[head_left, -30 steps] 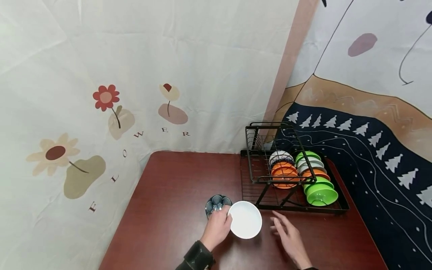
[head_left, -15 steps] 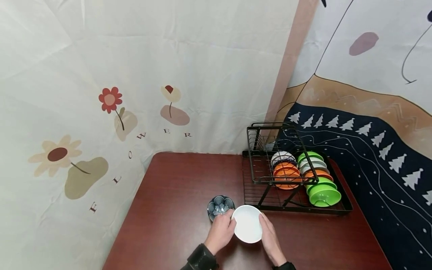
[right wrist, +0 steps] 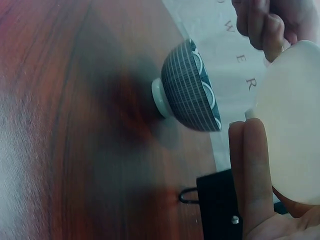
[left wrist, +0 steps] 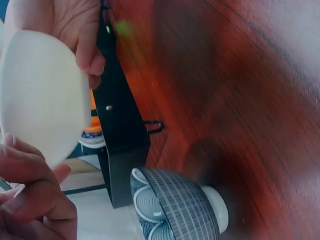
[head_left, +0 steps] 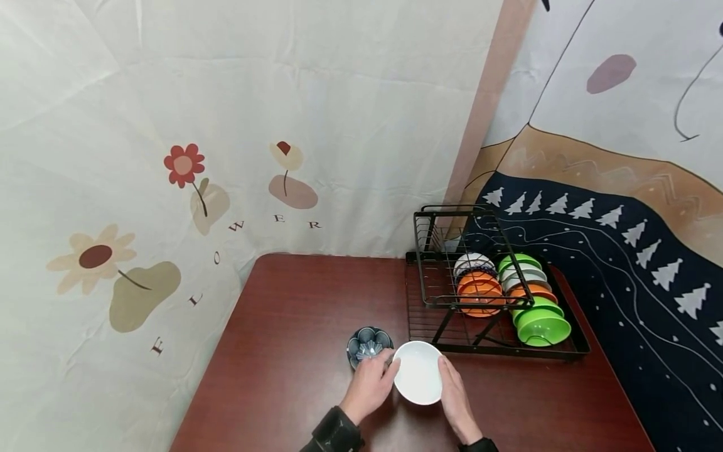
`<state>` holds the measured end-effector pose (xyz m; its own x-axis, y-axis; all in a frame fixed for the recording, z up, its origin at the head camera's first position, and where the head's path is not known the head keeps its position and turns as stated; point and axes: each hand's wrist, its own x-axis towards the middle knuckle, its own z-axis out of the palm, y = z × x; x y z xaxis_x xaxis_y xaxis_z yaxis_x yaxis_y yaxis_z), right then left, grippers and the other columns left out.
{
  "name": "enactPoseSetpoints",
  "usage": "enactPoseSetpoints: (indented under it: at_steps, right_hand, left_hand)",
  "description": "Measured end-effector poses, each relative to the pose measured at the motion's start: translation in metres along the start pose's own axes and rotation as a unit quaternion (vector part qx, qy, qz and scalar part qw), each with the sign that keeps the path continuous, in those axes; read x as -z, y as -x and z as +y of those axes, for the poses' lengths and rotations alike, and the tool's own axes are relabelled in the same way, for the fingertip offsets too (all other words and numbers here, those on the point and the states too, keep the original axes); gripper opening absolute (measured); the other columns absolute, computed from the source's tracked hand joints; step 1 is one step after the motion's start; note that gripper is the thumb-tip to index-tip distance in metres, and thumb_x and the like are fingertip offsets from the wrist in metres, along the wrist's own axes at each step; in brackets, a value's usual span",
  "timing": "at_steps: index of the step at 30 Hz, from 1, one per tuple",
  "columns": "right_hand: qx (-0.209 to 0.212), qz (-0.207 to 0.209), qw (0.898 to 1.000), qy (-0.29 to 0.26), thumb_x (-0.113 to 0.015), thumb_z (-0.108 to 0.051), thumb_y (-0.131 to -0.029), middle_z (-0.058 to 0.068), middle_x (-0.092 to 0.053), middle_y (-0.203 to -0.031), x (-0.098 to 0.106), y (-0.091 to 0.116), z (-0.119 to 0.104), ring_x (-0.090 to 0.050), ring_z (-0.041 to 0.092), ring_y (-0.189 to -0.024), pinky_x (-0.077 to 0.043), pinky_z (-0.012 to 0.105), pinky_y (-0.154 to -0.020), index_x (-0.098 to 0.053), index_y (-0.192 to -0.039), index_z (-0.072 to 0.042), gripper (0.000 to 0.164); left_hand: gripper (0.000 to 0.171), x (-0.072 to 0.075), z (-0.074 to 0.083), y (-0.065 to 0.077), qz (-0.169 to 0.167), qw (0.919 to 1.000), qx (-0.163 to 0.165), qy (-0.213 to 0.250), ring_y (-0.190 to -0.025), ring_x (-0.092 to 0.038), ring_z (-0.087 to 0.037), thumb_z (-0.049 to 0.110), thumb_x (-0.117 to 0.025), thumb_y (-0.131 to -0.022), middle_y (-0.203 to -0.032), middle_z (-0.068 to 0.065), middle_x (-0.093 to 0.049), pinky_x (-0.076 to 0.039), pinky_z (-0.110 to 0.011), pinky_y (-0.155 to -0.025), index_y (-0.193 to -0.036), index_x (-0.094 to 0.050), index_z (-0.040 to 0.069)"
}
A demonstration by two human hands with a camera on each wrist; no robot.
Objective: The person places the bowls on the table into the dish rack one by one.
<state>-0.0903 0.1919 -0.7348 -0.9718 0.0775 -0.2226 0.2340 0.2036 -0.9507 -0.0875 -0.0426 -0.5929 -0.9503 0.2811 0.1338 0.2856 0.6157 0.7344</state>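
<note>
A plain white shallow bowl (head_left: 418,373) is held up over the table between both hands, its inside showing in the head view. At its left rim my left hand (head_left: 368,383) pinches it, with curled fingers (left wrist: 35,175) visible in the left wrist view. My right hand (head_left: 459,400) holds the opposite side, and in the right wrist view two of its fingers (right wrist: 255,170) lie along the bowl's edge. Just beyond the left hand stands a blue patterned bowl (right wrist: 185,87), upright on its pale foot and partly covered by that hand in the head view.
A black two-level dish rack (head_left: 452,346) stands at the back right of the brown table (head_left: 305,301). Its lower level holds orange bowls (head_left: 479,294), green bowls (head_left: 543,328) and several white or grey ones. A printed cloth (head_left: 350,125) hangs behind the table.
My right hand has come left from beside the white bowl and taken hold of its right side. The bowl has shifted slightly right; the blue bowl stays on the table.
</note>
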Motion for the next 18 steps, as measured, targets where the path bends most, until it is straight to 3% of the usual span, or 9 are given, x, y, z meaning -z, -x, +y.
enactPoseSetpoints:
  at_steps: [2, 4, 6, 8, 10, 13, 15, 17, 18]
  right_hand:
    - [0.020, 0.008, 1.000, -0.005, -0.026, -0.060, -0.119, 0.032, -0.035, -0.176, 0.007, 0.001, 0.000, -0.037, 0.045, -0.163, -0.042, 0.053, -0.128, -0.035, -0.169, 0.005, 0.083]
    - [0.042, 0.031, 0.999, -0.015, -0.030, -0.055, -0.120, 0.032, -0.038, -0.174, 0.015, 0.001, 0.006, -0.042, 0.033, -0.162, -0.044, 0.037, -0.125, -0.036, -0.168, 0.006, 0.079]
    - [0.079, 0.043, 0.996, -0.025, -0.030, -0.047, -0.121, 0.036, -0.035, -0.173, 0.026, 0.004, 0.011, -0.041, 0.034, -0.163, -0.041, 0.037, -0.129, -0.033, -0.167, 0.011, 0.074]
    - [0.091, 0.081, 0.992, -0.010, -0.032, -0.044, -0.121, 0.033, -0.040, -0.172, 0.037, 0.006, 0.014, -0.045, 0.016, -0.159, -0.041, 0.023, -0.123, -0.037, -0.166, 0.012, 0.072]
    - [0.091, 0.109, 0.990, 0.001, -0.031, -0.043, -0.121, 0.031, -0.041, -0.172, 0.050, 0.013, 0.006, -0.042, 0.005, -0.158, -0.032, 0.021, -0.130, -0.038, -0.165, 0.012, 0.071]
    - [0.055, 0.124, 0.991, 0.007, -0.024, -0.043, -0.121, 0.037, -0.033, -0.173, 0.072, 0.029, -0.025, -0.034, 0.018, -0.167, -0.021, 0.028, -0.139, -0.030, -0.166, 0.016, 0.074]
    - [0.026, 0.117, 0.993, -0.005, -0.018, -0.039, -0.121, 0.044, -0.022, -0.172, 0.088, 0.041, -0.050, -0.020, 0.040, -0.171, -0.010, 0.033, -0.142, -0.020, -0.167, 0.018, 0.072]
    - [-0.004, 0.101, 0.995, -0.025, -0.013, -0.036, -0.120, 0.045, -0.009, -0.174, 0.104, 0.051, -0.069, -0.004, 0.053, -0.168, -0.005, 0.026, -0.140, -0.009, -0.168, 0.017, 0.071]
    - [-0.021, 0.107, 0.994, -0.022, -0.011, -0.035, -0.120, 0.043, -0.008, -0.175, 0.111, 0.054, -0.075, -0.003, 0.048, -0.169, -0.006, 0.017, -0.136, -0.008, -0.169, 0.015, 0.070]
  left_hand:
    - [0.035, 0.003, -0.004, -0.001, 0.008, 1.0000, 0.000, 0.002, -0.061, -0.046, 0.002, 0.029, -0.061, -0.113, -0.064, 0.009, -0.059, -0.041, -0.019, -0.063, -0.131, -0.076, 0.003]
    - [0.036, 0.008, -0.009, -0.003, 0.027, 0.9995, -0.001, -0.015, -0.061, -0.045, 0.004, 0.032, -0.063, -0.112, -0.066, 0.013, -0.057, -0.041, -0.019, -0.063, -0.133, -0.075, 0.005]
    - [0.036, 0.015, -0.016, -0.004, 0.044, 0.9984, 0.005, -0.034, -0.067, -0.050, 0.003, 0.030, -0.067, -0.110, -0.073, 0.013, -0.059, -0.046, -0.022, -0.067, -0.136, -0.074, 0.008]
    - [0.037, 0.023, -0.025, -0.005, 0.060, 0.9964, 0.015, -0.057, -0.078, -0.056, -0.002, 0.029, -0.071, -0.107, -0.082, 0.010, -0.065, -0.052, -0.028, -0.076, -0.139, -0.073, 0.010]
    - [0.041, 0.033, -0.037, -0.005, 0.071, 0.9938, 0.025, -0.082, -0.091, -0.064, -0.011, 0.028, -0.074, -0.104, -0.095, 0.004, -0.071, -0.057, -0.037, -0.086, -0.142, -0.071, 0.011]
    - [0.048, 0.046, -0.059, -0.002, 0.084, 0.9877, 0.041, -0.125, -0.111, -0.068, -0.025, 0.030, -0.078, -0.101, -0.118, -0.005, -0.076, -0.056, -0.052, -0.099, -0.145, -0.069, 0.014]
    - [0.055, 0.054, -0.076, 0.002, 0.084, 0.9834, 0.057, -0.151, -0.122, -0.068, -0.032, 0.033, -0.080, -0.098, -0.132, -0.009, -0.074, -0.055, -0.058, -0.103, -0.149, -0.067, 0.016]
    - [0.063, 0.060, -0.092, 0.007, 0.076, 0.9805, 0.074, -0.165, -0.130, -0.067, -0.036, 0.034, -0.083, -0.095, -0.141, -0.011, -0.072, -0.053, -0.064, -0.108, -0.152, -0.065, 0.016]
    - [0.067, 0.063, -0.100, 0.010, 0.069, 0.9796, 0.083, -0.169, -0.134, -0.065, -0.039, 0.034, -0.085, -0.094, -0.146, -0.013, -0.070, -0.051, -0.067, -0.111, -0.154, -0.064, 0.016]
